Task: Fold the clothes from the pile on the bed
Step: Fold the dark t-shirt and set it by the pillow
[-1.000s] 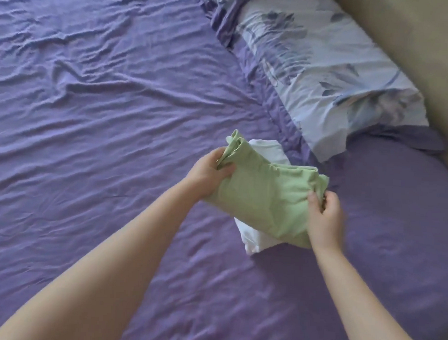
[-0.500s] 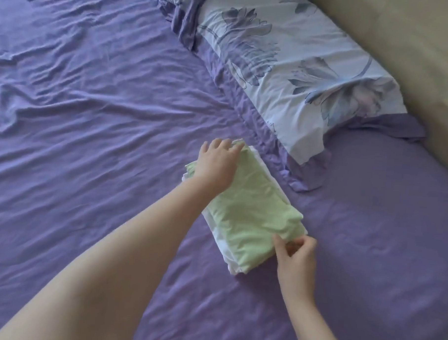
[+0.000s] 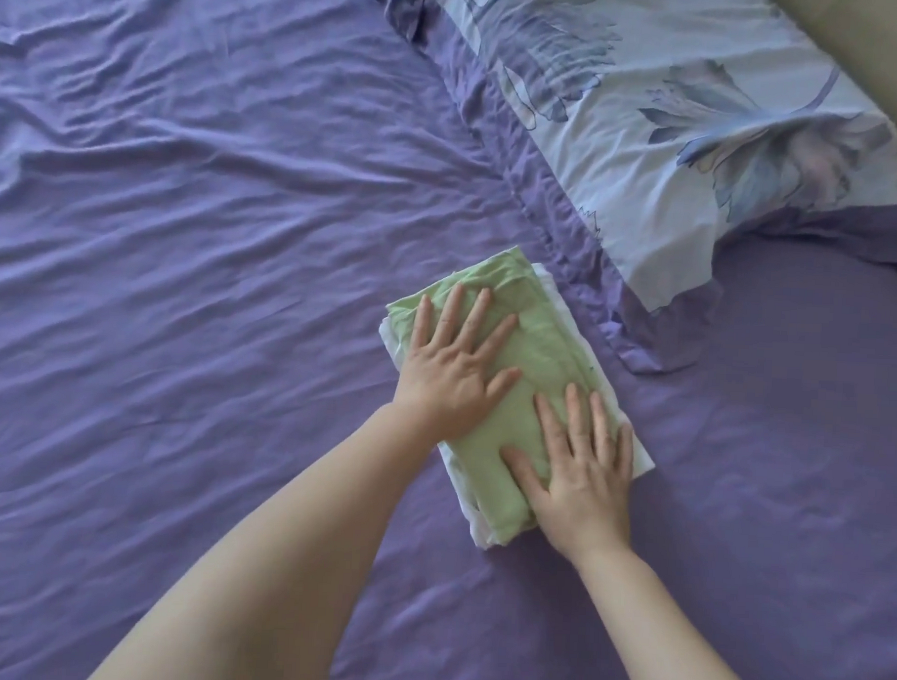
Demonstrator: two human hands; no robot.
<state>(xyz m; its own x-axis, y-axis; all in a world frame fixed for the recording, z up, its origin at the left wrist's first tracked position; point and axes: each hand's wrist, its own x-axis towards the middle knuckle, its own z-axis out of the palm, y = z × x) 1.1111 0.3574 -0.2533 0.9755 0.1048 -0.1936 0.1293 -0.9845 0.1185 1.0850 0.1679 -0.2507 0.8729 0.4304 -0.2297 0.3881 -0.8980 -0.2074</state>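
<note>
In the head view, a folded green garment (image 3: 533, 364) lies on top of a folded white garment (image 3: 641, 458), the two stacked on the purple sheet (image 3: 207, 288) just beside the corner of a flowered pillow (image 3: 701, 160). The left hand (image 3: 450, 376) lies flat on the far half of the green garment, fingers straight and spread, pointing away. The right hand (image 3: 581, 479) lies flat on the near half, fingers straight too, its fingertips reaching the stack's right edge. Neither hand grips anything; both press down with open palms. The hands cover much of the green cloth, and only thin white edges show around it, so what kind of clothes these are cannot be told. The pillow is cut off at the top.
</note>
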